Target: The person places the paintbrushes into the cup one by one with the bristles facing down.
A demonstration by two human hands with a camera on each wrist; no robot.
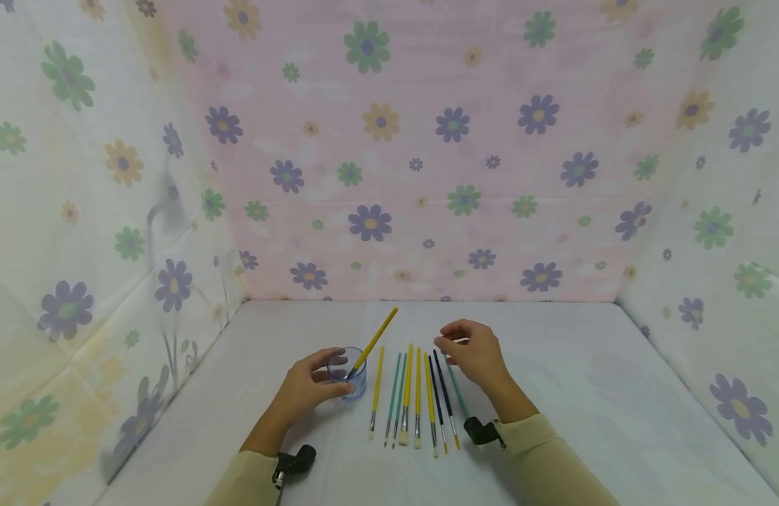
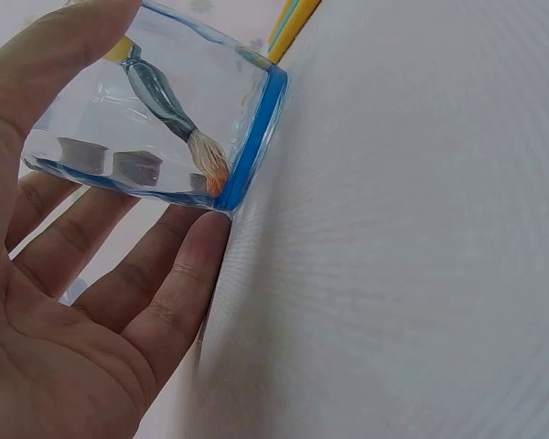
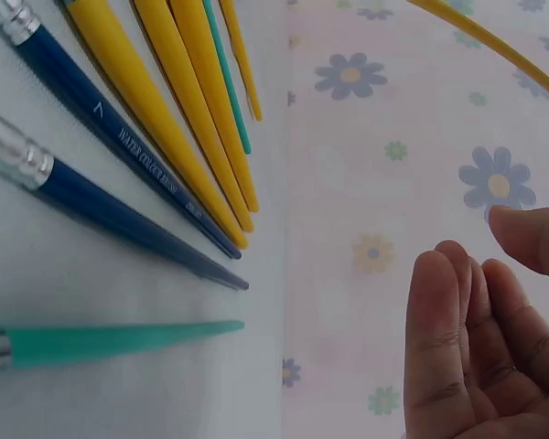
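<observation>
My left hand (image 1: pixel 304 386) holds a clear plastic cup (image 1: pixel 359 388) with a blue-tinted base, thumb on one side and fingers on the other. A yellow-handled paintbrush (image 1: pixel 378 336) leans inside it, its orange-tipped bristles (image 2: pixel 210 163) down by the base in the left wrist view. My right hand (image 1: pixel 481 355) hovers above the handle ends of the rightmost brushes, fingers loosely bent and thumb apart, holding nothing. Nearest it are a teal paintbrush (image 3: pixel 119 340) and two dark blue paintbrushes, one printed with lettering (image 3: pixel 133 142).
Between the hands, several yellow (image 1: pixel 406 383) and teal paintbrushes (image 1: pixel 394 393) lie side by side on the white table (image 1: pixel 339 464), bristles toward me. Flower-patterned cloth (image 1: pixel 415 140) closes off the back and both sides.
</observation>
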